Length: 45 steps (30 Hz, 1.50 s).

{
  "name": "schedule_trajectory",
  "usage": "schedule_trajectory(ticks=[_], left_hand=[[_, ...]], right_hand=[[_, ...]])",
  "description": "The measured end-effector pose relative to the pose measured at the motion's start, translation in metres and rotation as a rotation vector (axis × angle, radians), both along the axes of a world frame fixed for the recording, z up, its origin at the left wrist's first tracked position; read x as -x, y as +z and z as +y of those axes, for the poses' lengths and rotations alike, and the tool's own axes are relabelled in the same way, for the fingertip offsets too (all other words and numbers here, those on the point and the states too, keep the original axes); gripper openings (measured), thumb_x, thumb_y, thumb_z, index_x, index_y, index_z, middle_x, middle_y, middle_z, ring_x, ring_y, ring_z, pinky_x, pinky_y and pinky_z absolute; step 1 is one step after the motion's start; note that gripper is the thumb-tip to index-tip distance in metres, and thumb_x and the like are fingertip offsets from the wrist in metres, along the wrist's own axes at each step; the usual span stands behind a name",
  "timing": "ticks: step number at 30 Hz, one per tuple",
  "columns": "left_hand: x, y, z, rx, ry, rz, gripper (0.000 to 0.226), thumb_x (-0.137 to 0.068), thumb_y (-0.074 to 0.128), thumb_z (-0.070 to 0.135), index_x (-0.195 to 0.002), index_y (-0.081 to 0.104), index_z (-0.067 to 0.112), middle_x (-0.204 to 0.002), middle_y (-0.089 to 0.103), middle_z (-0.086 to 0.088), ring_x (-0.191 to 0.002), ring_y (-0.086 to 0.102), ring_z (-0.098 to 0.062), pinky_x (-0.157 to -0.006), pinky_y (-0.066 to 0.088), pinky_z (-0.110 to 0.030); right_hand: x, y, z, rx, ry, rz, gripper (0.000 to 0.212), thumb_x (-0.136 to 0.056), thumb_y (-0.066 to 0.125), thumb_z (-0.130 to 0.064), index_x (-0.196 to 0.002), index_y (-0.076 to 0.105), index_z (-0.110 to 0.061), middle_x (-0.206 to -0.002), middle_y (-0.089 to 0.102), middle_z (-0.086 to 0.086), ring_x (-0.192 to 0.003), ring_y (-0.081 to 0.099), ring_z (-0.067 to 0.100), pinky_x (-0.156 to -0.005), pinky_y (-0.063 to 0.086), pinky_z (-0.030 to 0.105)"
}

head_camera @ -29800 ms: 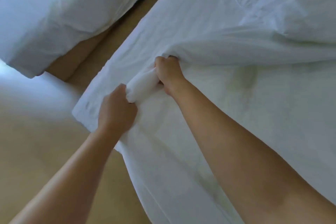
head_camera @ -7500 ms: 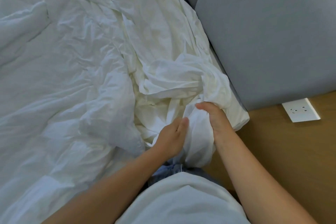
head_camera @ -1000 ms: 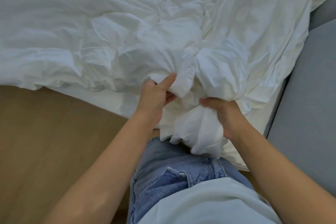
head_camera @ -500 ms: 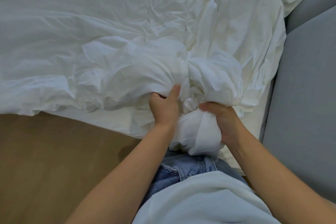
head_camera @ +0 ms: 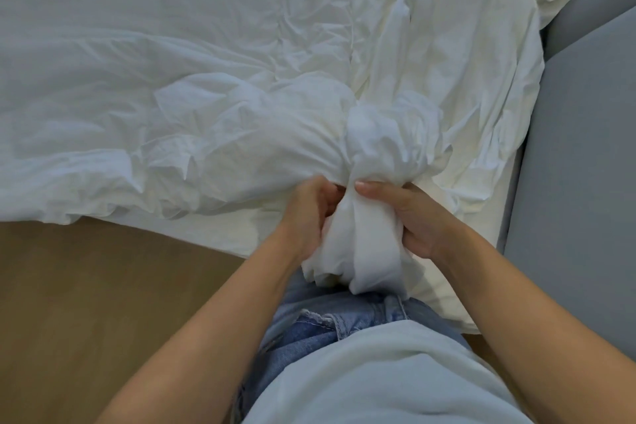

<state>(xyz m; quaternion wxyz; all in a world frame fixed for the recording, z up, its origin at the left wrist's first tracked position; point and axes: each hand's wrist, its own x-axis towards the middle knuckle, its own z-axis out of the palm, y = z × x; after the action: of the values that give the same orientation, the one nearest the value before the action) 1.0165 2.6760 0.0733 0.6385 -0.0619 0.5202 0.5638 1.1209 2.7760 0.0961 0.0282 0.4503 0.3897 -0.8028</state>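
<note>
Grip: left hand [head_camera: 308, 213] and right hand [head_camera: 418, 220] both curled tight round the bunched corner of white sheet [head_camera: 361, 251], at bed edge beside grey headboard [head_camera: 578, 182]. Remainder crumpled, unspread; judged mid-task, pulling out and smoothing left.

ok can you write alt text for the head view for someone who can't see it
Seen from above, a person's left hand and right hand grip a gathered bunch of white sheet at the edge of a rumpled bed. Wooden floor lies to the left, a grey panel to the right, and jeans and a pale shirt show below.
</note>
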Motion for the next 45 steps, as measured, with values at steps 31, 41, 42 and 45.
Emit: schedule_trajectory(ticks=[31,41,42,45], left_hand=[[0.034,-0.005,0.022,0.133,-0.294,0.098,0.050,-0.058,0.074,0.021,-0.107,0.067,0.013,-0.101,0.072,-0.009,-0.097,0.067,-0.027,-0.088,0.053,-0.041],[0.028,-0.004,0.027,0.179,-0.276,0.330,0.030,-0.065,0.079,0.019,-0.093,0.070,0.019,-0.085,0.075,0.005,-0.084,0.070,-0.016,-0.070,0.056,-0.029],[0.030,-0.005,0.026,0.194,-0.258,0.425,0.027,-0.062,0.080,0.022,-0.087,0.069,0.020,-0.079,0.074,0.006,-0.078,0.070,-0.013,-0.065,0.055,-0.026],[0.052,-0.009,0.022,0.230,-0.158,0.740,0.021,-0.052,0.075,0.030,-0.071,0.066,0.028,-0.072,0.069,0.008,-0.075,0.067,-0.012,-0.070,0.055,-0.032]], right_hand=[[0.024,-0.018,-0.008,-0.162,-0.038,-0.235,0.046,-0.097,0.045,-0.018,-0.122,0.041,0.020,-0.128,0.041,0.039,-0.121,0.042,0.049,-0.101,0.035,0.061],[0.007,-0.036,-0.003,-0.303,0.004,-0.260,0.021,-0.095,0.053,-0.030,-0.095,0.064,-0.013,-0.092,0.068,0.003,-0.091,0.063,0.018,-0.078,0.052,0.029],[0.005,-0.036,-0.006,-0.335,0.001,-0.262,0.018,-0.094,0.054,-0.032,-0.090,0.063,-0.017,-0.087,0.067,-0.001,-0.084,0.063,0.014,-0.070,0.050,0.024],[-0.004,-0.041,-0.013,-0.413,0.024,-0.235,0.013,-0.094,0.056,-0.028,-0.084,0.063,-0.023,-0.079,0.065,-0.011,-0.072,0.062,0.003,-0.057,0.047,0.016]])
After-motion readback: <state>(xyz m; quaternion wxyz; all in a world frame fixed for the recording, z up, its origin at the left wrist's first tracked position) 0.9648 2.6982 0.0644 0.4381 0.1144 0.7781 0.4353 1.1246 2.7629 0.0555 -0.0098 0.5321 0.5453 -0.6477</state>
